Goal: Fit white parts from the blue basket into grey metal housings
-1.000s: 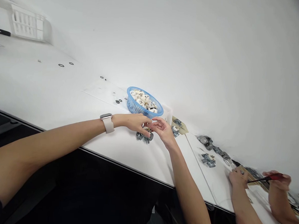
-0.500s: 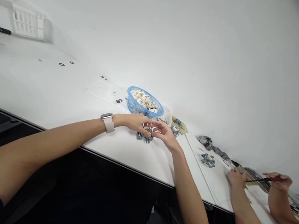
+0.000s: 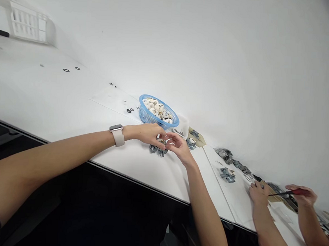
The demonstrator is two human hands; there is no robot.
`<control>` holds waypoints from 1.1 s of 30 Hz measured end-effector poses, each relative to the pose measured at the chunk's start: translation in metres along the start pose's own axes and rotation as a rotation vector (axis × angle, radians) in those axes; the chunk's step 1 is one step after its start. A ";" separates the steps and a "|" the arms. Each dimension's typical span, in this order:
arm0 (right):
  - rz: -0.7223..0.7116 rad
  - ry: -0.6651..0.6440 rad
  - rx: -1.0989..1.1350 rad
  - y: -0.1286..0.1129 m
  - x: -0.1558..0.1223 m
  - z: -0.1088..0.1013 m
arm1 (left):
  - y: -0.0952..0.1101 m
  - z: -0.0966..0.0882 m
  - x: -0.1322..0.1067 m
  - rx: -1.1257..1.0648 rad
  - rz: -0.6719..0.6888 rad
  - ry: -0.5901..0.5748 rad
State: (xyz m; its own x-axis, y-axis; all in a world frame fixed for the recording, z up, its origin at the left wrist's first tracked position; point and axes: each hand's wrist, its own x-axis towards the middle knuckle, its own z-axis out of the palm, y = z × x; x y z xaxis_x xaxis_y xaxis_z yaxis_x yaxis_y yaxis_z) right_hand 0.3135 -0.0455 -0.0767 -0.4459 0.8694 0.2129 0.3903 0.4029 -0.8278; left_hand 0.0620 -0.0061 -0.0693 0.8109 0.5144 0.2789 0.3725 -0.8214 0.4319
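Note:
A grey metal carburetor [image 3: 154,150] rests on the white table [image 3: 128,165], close to the front edge. From its left, my left hand [image 3: 150,132] reaches over the top, with thumb and fingers bent around it. My right hand [image 3: 180,148] meets it from the other side, its thumb and fingertips curled against the upper part. The two hands' fingertips nearly touch each other. Whatever small piece may lie between them is hidden. Just behind my hands stands a blue basket [image 3: 145,116] full of white plastic floats [image 3: 157,108].
A small white tray [image 3: 184,124] of metal bits adjoins the basket. More carburetors [image 3: 227,175] lie to the right. There, a co-worker's hands [image 3: 305,194] hold a red-handled screwdriver [image 3: 284,193]. Black rubber rings [image 3: 66,70] and a white basket [image 3: 28,23] are at left.
My hands stay at the carburetor with only slight finger movement. The view has shifted a little. The co-worker's screwdriver hand has moved slightly.

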 end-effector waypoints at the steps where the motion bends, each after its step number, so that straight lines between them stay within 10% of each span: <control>1: -0.002 0.000 -0.002 0.001 0.000 0.000 | 0.000 0.000 0.000 0.000 0.001 0.000; 33: -0.007 0.052 -0.171 0.000 -0.004 -0.002 | 0.002 -0.002 0.000 -0.026 0.000 -0.039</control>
State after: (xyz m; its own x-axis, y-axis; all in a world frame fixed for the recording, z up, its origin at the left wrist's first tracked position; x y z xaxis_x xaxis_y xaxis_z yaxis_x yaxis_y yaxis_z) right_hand 0.3168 -0.0487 -0.0762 -0.4086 0.8784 0.2480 0.5205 0.4475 -0.7272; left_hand 0.0622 -0.0070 -0.0672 0.8282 0.5040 0.2450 0.3614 -0.8144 0.4540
